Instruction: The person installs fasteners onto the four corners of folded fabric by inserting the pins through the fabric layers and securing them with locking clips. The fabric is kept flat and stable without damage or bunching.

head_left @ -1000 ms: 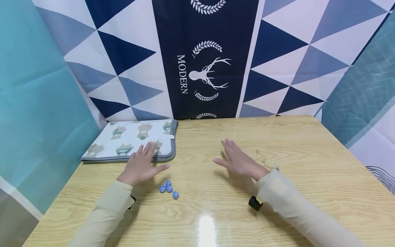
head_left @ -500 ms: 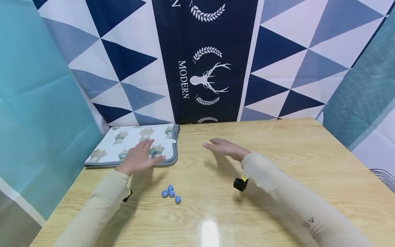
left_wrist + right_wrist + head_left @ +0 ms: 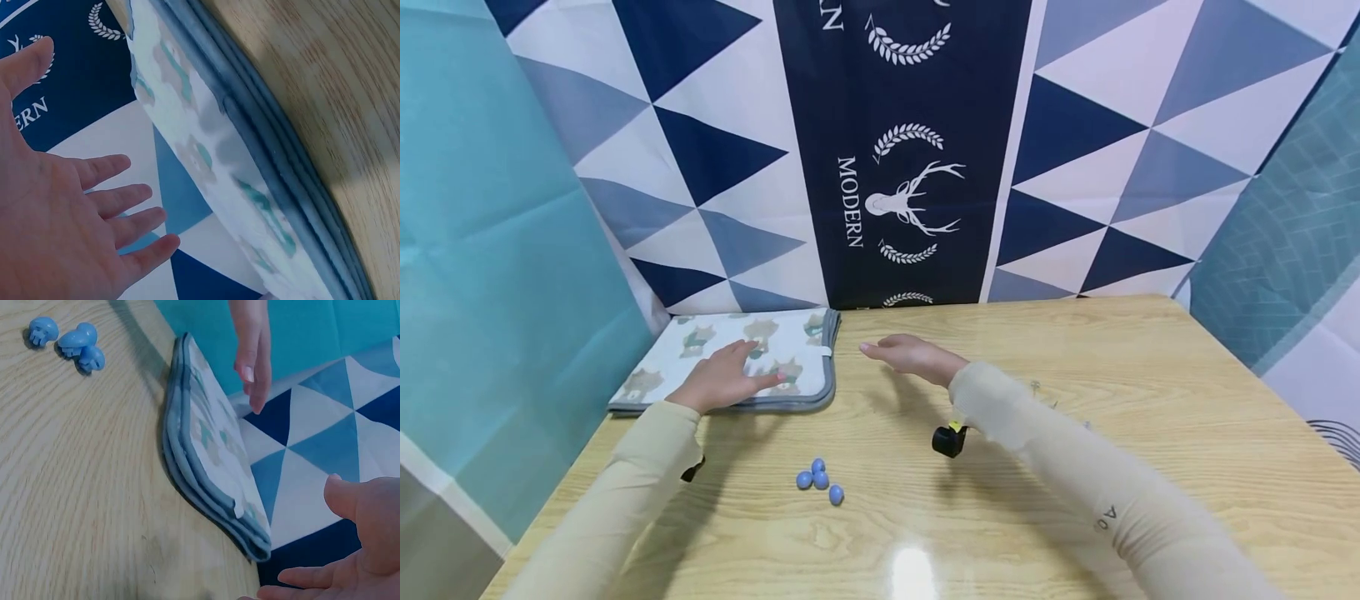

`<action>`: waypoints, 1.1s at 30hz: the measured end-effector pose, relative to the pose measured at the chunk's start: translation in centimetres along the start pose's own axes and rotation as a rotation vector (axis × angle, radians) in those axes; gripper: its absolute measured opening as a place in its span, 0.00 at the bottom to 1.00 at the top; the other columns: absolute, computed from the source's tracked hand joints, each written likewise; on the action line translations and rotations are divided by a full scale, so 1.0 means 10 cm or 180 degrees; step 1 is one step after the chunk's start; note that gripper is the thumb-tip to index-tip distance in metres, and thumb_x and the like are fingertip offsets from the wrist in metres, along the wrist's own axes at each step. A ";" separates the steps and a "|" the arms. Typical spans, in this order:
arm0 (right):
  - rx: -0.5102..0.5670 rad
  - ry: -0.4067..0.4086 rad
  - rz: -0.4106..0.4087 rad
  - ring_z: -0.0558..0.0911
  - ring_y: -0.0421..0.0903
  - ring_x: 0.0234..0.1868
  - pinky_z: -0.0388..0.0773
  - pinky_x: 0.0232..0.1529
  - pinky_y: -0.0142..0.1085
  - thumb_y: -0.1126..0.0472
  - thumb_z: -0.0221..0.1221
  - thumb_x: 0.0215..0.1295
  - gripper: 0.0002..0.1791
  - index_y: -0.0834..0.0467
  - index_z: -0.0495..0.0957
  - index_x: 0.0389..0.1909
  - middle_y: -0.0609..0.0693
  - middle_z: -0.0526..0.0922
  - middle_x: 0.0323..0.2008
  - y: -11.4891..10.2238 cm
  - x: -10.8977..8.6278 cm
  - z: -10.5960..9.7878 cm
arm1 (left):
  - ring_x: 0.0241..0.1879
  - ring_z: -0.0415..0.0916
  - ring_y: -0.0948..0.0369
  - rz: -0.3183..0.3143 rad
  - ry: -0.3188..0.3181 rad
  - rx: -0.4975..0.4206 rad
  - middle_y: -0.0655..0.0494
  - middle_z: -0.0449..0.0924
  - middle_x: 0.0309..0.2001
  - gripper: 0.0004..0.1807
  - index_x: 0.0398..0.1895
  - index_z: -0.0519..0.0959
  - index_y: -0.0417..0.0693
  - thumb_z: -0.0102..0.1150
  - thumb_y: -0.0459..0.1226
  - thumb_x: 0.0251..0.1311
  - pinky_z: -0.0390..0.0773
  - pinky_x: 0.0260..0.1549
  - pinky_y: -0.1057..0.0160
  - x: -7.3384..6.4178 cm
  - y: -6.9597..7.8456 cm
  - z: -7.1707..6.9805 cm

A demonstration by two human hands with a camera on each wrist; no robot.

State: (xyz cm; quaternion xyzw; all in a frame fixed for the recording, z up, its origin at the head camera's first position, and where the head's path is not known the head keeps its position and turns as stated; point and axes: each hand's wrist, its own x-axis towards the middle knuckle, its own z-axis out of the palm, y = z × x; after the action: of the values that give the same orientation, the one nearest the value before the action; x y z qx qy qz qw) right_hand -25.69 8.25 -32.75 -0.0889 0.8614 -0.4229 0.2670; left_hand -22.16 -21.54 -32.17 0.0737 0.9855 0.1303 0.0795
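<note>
A folded white blanket with a bear print and grey edging lies at the table's back left. Its stacked layers show in the left wrist view. Above the blanket hovers my left hand, fingers spread and straight, holding nothing. To the right of the blanket, my right hand is held over the table with extended fingers and an empty palm. In the right wrist view the right hand is apart from the blanket's corner. Several small blue dome-topped pieces with prongs lie on the wood.
The wooden table meets a patterned curtain at the back. A teal cloth wall stands on the left. Some tiny clear-looking pieces lie by the right forearm. A black wrist camera hangs under the right sleeve.
My right hand has moved left toward the blanket, turning to show its edge. The left hand has shifted slightly left over the blanket. The view has tilted up a little.
</note>
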 end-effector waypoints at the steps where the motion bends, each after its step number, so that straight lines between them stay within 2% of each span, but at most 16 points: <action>1: -0.0008 -0.0003 0.0005 0.63 0.57 0.72 0.55 0.74 0.50 0.35 0.48 0.67 0.44 0.59 0.53 0.74 0.57 0.57 0.74 -0.01 0.01 0.02 | 0.71 0.52 0.36 -0.0013 -0.0020 -0.0002 0.32 0.52 0.73 0.50 0.73 0.54 0.37 0.47 0.65 0.60 0.57 0.65 0.34 0.00 -0.01 0.00; 6: -0.0007 0.0008 0.0035 0.63 0.57 0.72 0.56 0.74 0.49 0.36 0.48 0.68 0.43 0.61 0.54 0.73 0.58 0.58 0.73 -0.05 0.07 0.12 | 0.71 0.51 0.36 -0.0104 -0.0096 -0.0009 0.31 0.51 0.73 0.50 0.73 0.53 0.36 0.47 0.65 0.60 0.56 0.66 0.34 0.01 -0.05 -0.02; 12: 0.0007 0.0196 0.0021 0.67 0.57 0.70 0.58 0.73 0.49 0.38 0.48 0.69 0.39 0.62 0.59 0.71 0.59 0.63 0.71 -0.12 0.15 0.21 | 0.71 0.52 0.35 -0.0146 -0.0157 0.0020 0.30 0.53 0.72 0.52 0.73 0.53 0.34 0.46 0.66 0.59 0.57 0.65 0.33 0.00 -0.14 -0.01; 15: 0.0157 0.0230 -0.0019 0.70 0.58 0.68 0.61 0.72 0.48 0.40 0.48 0.70 0.37 0.64 0.62 0.68 0.59 0.66 0.69 -0.15 0.17 0.24 | 0.70 0.53 0.35 -0.0146 -0.0192 -0.0030 0.30 0.54 0.71 0.52 0.72 0.53 0.33 0.46 0.66 0.60 0.58 0.64 0.33 -0.01 -0.20 0.02; 19: 0.0444 0.0112 -0.0099 0.69 0.60 0.68 0.64 0.70 0.46 0.44 0.50 0.71 0.35 0.68 0.64 0.66 0.61 0.68 0.68 -0.16 0.22 0.28 | 0.70 0.53 0.34 -0.0200 -0.0259 -0.0135 0.29 0.54 0.71 0.53 0.72 0.52 0.32 0.46 0.66 0.60 0.59 0.64 0.34 -0.05 -0.29 0.03; 22: 0.0584 0.0036 -0.0111 0.69 0.60 0.68 0.66 0.69 0.46 0.46 0.50 0.71 0.34 0.70 0.64 0.65 0.64 0.68 0.67 -0.15 0.26 0.33 | 0.69 0.54 0.33 -0.0252 -0.0360 -0.0197 0.29 0.55 0.70 0.53 0.72 0.53 0.32 0.45 0.66 0.60 0.60 0.63 0.34 -0.08 -0.38 0.03; 28: 0.0806 -0.0022 -0.0047 0.69 0.61 0.67 0.66 0.69 0.47 0.49 0.51 0.71 0.34 0.73 0.63 0.65 0.67 0.68 0.66 -0.15 0.30 0.45 | 0.67 0.57 0.33 -0.0283 -0.0546 -0.0138 0.28 0.59 0.68 0.49 0.67 0.62 0.30 0.41 0.66 0.63 0.64 0.61 0.37 -0.11 -0.62 -0.03; 33: 0.1010 -0.0037 0.0051 0.70 0.61 0.67 0.68 0.68 0.45 0.50 0.53 0.70 0.35 0.73 0.60 0.66 0.68 0.67 0.66 -0.23 0.33 0.51 | 0.67 0.52 0.30 -0.0446 -0.0543 -0.0157 0.23 0.53 0.68 0.50 0.68 0.56 0.24 0.39 0.64 0.65 0.62 0.62 0.35 -0.11 -0.90 -0.17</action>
State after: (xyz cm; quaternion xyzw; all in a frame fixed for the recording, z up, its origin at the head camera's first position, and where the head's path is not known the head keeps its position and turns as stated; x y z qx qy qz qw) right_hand -25.91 2.10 -34.82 -0.0411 0.7829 -0.5510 0.2860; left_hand -22.46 -30.71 -32.81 0.0134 0.9744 0.1419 0.1737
